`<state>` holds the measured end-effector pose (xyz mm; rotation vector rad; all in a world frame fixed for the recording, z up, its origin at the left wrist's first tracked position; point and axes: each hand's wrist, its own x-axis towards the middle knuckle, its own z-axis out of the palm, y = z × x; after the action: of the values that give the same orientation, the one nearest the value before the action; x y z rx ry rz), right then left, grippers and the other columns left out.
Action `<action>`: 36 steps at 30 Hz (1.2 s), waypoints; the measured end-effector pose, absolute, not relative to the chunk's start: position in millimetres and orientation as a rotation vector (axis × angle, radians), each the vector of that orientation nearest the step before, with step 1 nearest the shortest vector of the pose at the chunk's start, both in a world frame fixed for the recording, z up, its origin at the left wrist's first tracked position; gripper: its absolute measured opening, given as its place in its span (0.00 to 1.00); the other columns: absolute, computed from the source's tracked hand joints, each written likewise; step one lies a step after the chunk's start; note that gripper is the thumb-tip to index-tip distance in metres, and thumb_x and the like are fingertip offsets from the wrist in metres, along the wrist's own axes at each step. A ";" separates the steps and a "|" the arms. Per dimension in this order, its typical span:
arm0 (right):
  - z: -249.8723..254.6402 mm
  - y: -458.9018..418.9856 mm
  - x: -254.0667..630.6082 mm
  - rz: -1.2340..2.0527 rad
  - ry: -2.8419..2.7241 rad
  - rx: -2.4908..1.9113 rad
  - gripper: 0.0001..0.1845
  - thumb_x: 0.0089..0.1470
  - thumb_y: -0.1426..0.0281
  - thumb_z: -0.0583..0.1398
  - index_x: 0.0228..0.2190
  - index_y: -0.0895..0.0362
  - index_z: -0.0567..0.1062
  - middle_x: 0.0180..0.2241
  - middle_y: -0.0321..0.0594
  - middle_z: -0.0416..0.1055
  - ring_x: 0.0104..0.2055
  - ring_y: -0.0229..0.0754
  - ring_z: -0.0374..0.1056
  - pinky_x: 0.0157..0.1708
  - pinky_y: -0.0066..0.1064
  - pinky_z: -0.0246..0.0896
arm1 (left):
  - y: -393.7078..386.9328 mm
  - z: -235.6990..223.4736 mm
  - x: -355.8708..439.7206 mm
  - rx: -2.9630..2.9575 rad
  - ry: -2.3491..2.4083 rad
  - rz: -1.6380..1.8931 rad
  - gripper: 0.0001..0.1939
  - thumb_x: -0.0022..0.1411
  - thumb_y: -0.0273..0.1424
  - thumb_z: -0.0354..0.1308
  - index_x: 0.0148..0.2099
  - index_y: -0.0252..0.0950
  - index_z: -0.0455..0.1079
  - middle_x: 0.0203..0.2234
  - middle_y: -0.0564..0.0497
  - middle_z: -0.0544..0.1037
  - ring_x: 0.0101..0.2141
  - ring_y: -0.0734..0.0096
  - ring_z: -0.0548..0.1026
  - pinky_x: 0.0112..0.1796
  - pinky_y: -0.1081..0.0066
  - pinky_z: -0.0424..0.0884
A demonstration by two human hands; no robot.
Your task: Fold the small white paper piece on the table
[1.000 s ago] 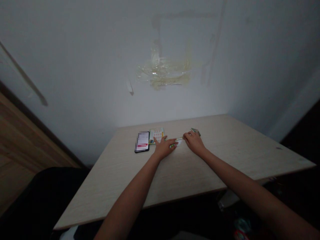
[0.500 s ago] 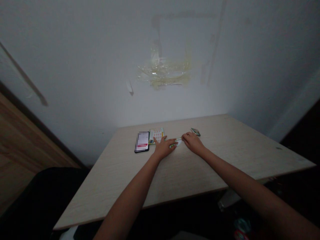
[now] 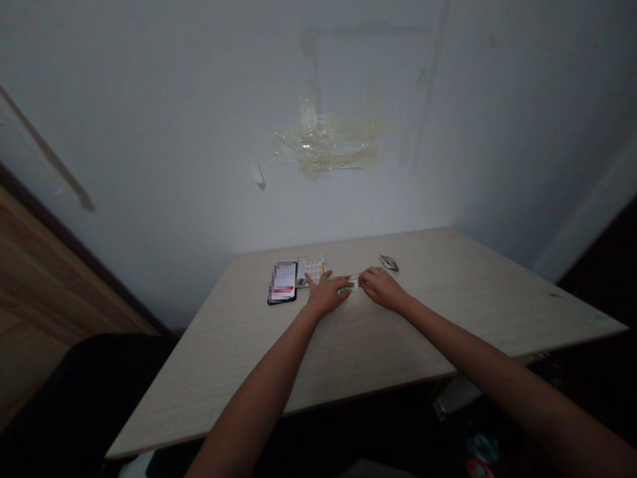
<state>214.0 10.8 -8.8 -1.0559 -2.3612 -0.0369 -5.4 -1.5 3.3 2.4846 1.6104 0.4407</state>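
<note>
Between my hands a small whitish-green piece, paper-like (image 3: 354, 283), lies on the table; its kind is too small to make out. My left hand (image 3: 326, 294) rests over its left end with fingers spread, the thumb side reaching over a printed sheet (image 3: 313, 267). At the piece's right end, my right hand (image 3: 381, 287) has its fingertips pinched together along the edge. Its fingers hide part of the piece. A phone (image 3: 283, 284) with a lit screen lies just left of the sheet.
A small, dark, colourful packet-like item (image 3: 389, 263) lies beyond my right hand. The pale wooden table (image 3: 239, 352) meets a wall (image 3: 199, 166) marked with old yellowed tape (image 3: 338, 149). A dark chair-like shape (image 3: 99, 392) stands at the lower left.
My right hand has shifted slightly left and nearer to my left hand, along the small piece. The left hand stays in place.
</note>
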 end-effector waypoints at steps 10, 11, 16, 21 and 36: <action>-5.5 4.7 212.4 0.064 -2.385 -0.907 0.08 0.58 0.77 0.57 0.38 0.57 0.75 0.40 0.44 0.73 0.47 0.44 0.66 0.50 0.37 0.60 | 1.3 0.4 -7.4 2.495 1.612 0.438 0.16 0.68 0.48 0.50 0.56 0.64 0.71 0.62 0.64 0.68 0.67 0.46 0.53 0.54 0.22 0.22; -5.8 4.9 212.5 0.073 -2.390 -0.893 0.08 0.58 0.77 0.57 0.38 0.57 0.75 0.40 0.44 0.73 0.47 0.44 0.67 0.51 0.37 0.60 | 1.5 0.2 -7.6 2.497 1.612 0.433 0.16 0.68 0.48 0.50 0.56 0.64 0.70 0.62 0.64 0.68 0.67 0.46 0.53 0.54 0.22 0.22; -6.1 4.7 212.6 0.082 -2.401 -0.849 0.08 0.59 0.77 0.56 0.37 0.57 0.75 0.39 0.43 0.73 0.46 0.44 0.67 0.51 0.37 0.60 | 3.3 -1.2 -8.0 2.490 1.598 0.442 0.16 0.68 0.48 0.51 0.56 0.64 0.71 0.62 0.64 0.69 0.67 0.45 0.53 0.54 0.22 0.21; -6.3 3.8 213.8 0.104 -2.398 -0.833 0.08 0.60 0.76 0.57 0.37 0.56 0.75 0.40 0.43 0.74 0.47 0.43 0.68 0.51 0.36 0.60 | 4.1 -2.4 -8.4 2.490 1.588 0.455 0.16 0.68 0.47 0.50 0.56 0.64 0.70 0.62 0.65 0.69 0.67 0.46 0.52 0.54 0.22 0.21; -21.0 17.4 217.8 0.101 -2.308 -0.987 0.15 0.58 0.77 0.56 0.42 0.57 0.79 0.46 0.46 0.78 0.49 0.44 0.72 0.54 0.38 0.64 | 2.2 -3.8 -8.4 2.535 1.580 0.541 0.14 0.68 0.47 0.52 0.53 0.62 0.74 0.58 0.58 0.73 0.62 0.51 0.59 0.55 0.24 0.22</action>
<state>217.8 17.4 -21.0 -0.9873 -2.3083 0.1007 -8.4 2.2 -3.8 2.5350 1.5801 0.5405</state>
